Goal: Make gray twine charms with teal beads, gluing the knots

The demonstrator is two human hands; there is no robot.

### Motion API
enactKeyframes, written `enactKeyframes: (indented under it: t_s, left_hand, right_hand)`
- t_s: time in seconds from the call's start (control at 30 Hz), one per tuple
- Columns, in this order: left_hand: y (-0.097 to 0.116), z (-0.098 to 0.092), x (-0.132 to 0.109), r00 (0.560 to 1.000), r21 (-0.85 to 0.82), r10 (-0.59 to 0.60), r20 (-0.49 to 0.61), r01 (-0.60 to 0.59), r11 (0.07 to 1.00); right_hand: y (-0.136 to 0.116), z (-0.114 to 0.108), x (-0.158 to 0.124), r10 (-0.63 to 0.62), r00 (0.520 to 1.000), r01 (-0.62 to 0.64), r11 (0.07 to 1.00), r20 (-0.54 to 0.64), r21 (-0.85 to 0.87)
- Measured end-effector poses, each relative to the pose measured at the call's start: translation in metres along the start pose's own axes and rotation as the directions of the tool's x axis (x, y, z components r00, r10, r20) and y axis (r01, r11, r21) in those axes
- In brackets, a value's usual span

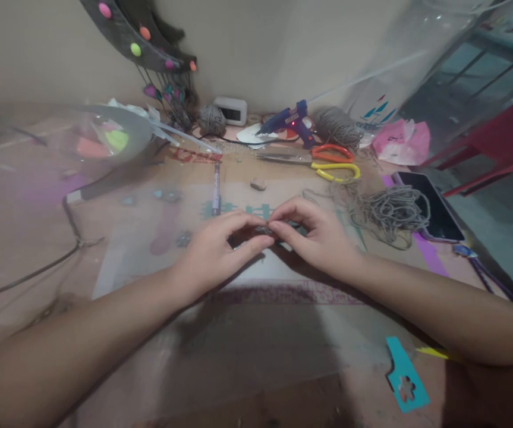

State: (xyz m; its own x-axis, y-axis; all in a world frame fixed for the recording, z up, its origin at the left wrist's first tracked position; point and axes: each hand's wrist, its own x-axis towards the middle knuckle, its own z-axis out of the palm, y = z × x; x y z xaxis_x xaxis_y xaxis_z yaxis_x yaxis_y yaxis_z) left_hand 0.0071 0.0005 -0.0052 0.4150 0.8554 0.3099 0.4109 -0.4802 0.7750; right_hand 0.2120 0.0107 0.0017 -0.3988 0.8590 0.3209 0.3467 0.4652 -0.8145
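My left hand [223, 246] and my right hand [316, 235] meet over the middle of the work surface, thumbs and forefingers pinched together. Between the fingertips shows a bit of a small dark grey piece [263, 230]; most of it is hidden, so its kind is unclear. Just beyond the hands lie a marker pen [216, 189] and a small brownish lump [258, 185]. A small grey flower-like piece [183, 239] rests left of my left hand. Loose grey yarn [387, 211] is heaped beyond my right wrist.
Scissors [309, 159] and a blue glue gun [289, 122] with a red light lie at the back. A phone [434, 205] sits at right, a teal cut-out scrap [406, 377] at front right. A blurred round container [104, 139] and cable [71, 220] are left.
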Motion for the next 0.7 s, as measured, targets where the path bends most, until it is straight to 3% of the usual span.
enactKeyframes:
  t_s: [0.23,0.4,0.57,0.7]
  left_hand:
    - [-0.002,0.001,-0.002,0.999,0.005,0.041,-0.021,-0.041,0.999]
    - [-0.001,0.0,-0.001,1.0,-0.014,0.016,0.001,-0.016,1.0]
    - [0.001,-0.001,0.0,0.995,-0.055,-0.098,0.033,0.1,0.993]
    - [0.0,-0.001,0.0,0.979,-0.109,-0.202,0.03,0.204,0.973]
  right_hand:
    - [0.0,0.001,-0.003,-0.031,0.999,0.029,0.998,0.03,0.058]
    - [0.0,-0.003,-0.003,0.029,0.994,-0.042,0.993,0.108,0.113]
    - [0.008,-0.007,0.006,0.087,0.993,-0.071,0.977,-0.074,0.203]
    - [0.012,-0.013,0.013,0.101,0.962,-0.045,0.975,-0.253,0.218]
